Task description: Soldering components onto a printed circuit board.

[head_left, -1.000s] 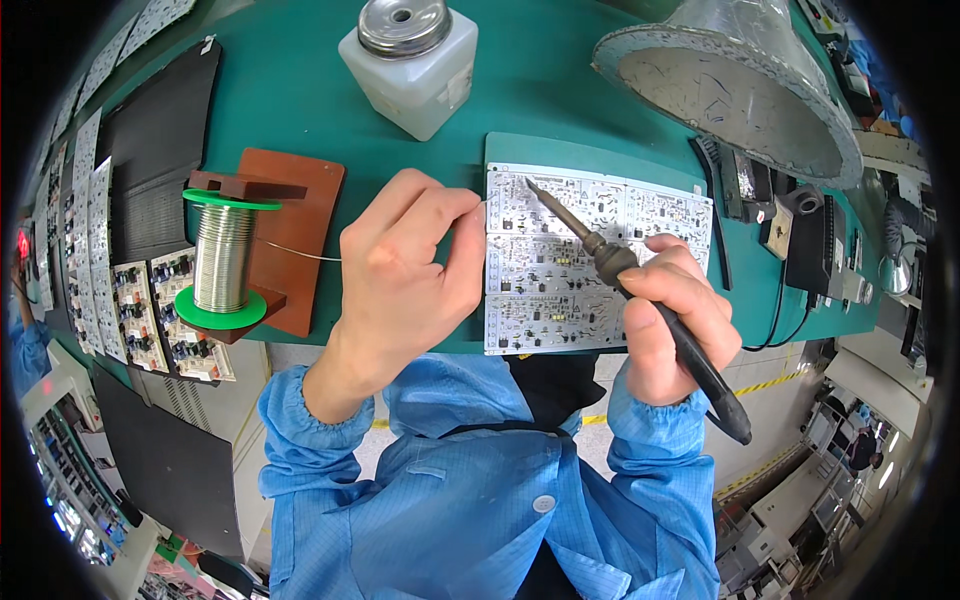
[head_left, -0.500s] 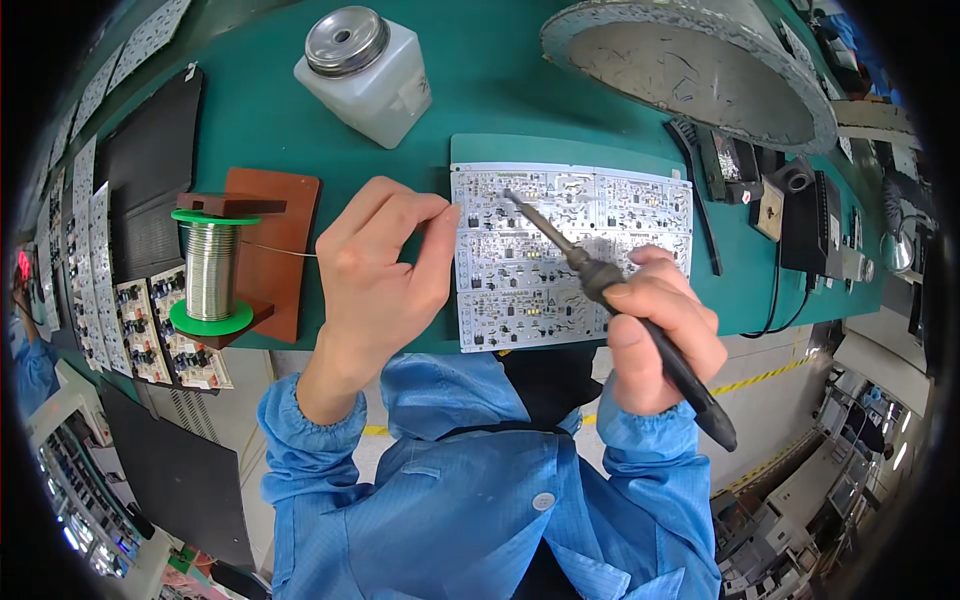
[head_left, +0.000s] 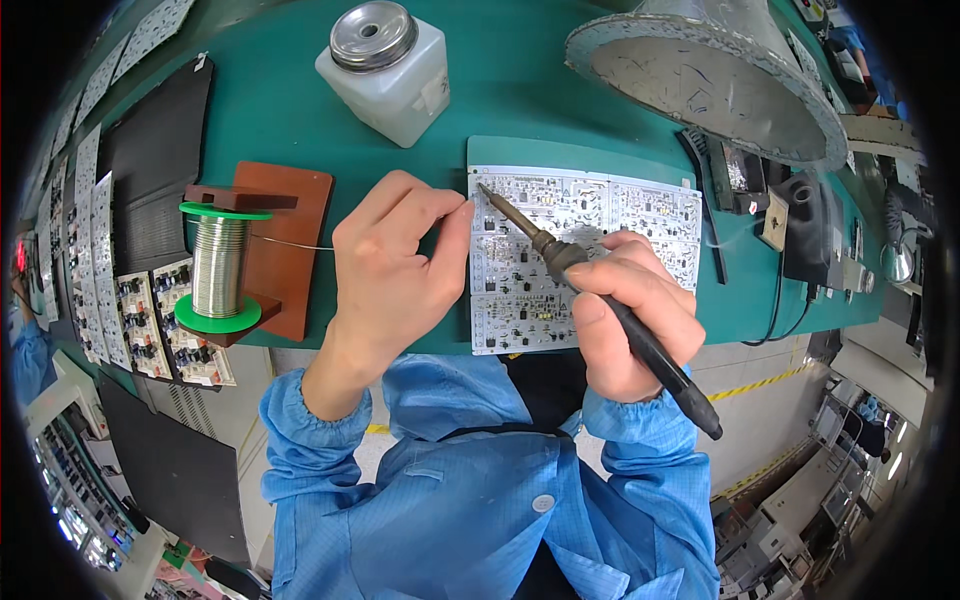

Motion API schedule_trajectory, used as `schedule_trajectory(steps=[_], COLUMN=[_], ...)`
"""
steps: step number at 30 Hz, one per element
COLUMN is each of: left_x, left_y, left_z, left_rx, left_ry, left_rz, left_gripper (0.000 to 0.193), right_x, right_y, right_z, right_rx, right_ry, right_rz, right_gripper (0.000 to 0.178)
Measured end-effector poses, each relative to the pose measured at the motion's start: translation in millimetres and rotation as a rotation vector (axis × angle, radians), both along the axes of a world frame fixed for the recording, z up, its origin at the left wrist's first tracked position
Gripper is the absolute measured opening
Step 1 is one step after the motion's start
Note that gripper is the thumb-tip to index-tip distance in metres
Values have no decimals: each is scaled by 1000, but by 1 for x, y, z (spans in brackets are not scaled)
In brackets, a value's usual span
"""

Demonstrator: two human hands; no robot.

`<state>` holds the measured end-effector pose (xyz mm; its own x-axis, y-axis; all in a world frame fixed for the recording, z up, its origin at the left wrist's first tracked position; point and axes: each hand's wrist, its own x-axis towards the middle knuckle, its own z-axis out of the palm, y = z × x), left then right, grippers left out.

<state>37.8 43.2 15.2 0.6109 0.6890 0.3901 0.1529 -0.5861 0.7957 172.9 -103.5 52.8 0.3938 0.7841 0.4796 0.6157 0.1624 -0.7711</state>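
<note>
My right hand (head_left: 640,325) is closed round the black handle of a soldering iron (head_left: 560,258). The iron's tip rests on or just over the upper left corner of a white circuit board panel (head_left: 535,280) full of small parts; contact is too fine to tell. At the panel's left edge, my left hand (head_left: 400,250) pinches thumb and forefinger together beside that tip. Solder wire (head_left: 295,243) runs from a green-flanged spool (head_left: 220,268) to the left hand, whose fingers hide its end.
The spool sits in a brown stand (head_left: 290,255) at left. A white bottle with a metal lid (head_left: 395,85) stands behind. A large grey funnel-shaped hood (head_left: 710,95) hangs at the far right, near a black brush (head_left: 705,200) and the iron's station (head_left: 815,230). Populated boards (head_left: 165,320) lie far left.
The iron's tip has moved left to the panel's upper left corner, close to my left fingertips. My left hand keeps its pinch. The whole view has shifted slightly.
</note>
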Motion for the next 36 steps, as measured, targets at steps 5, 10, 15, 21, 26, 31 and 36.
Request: schedule_trajectory(steps=[5, 10, 15, 21, 26, 31, 36], left_x=[1, 2, -1, -5, -7, -13, -21], left_y=[1, 0, 0, 0, -4, -8, -12], left_z=[0, 0, 2, 5, 10, 15, 17], left_rx=[5, 34, 44, 47, -3, -69, -110], left_ry=[10, 14, 3, 11, 5, 3, 41], left_rz=[-3, -3, 0, 12, 11, -19, -23], left_gripper=[9, 10, 12, 12, 11, 10, 9], right_x=[0, -2, -2, 3, 7, 17, 43], right_y=[0, -3, -3, -4, -21, -59, -92], right_z=[0, 0, -1, 0, 4, -2, -23], right_rx=[27, -28, -28, 43, 41, 83, 175], right_ry=[1, 25, 27, -5, 13, 70, 52], right_rz=[-3, -18, -23, -34, -76, -279, -528], right_gripper=[19, 23, 23, 18, 17, 22, 28])
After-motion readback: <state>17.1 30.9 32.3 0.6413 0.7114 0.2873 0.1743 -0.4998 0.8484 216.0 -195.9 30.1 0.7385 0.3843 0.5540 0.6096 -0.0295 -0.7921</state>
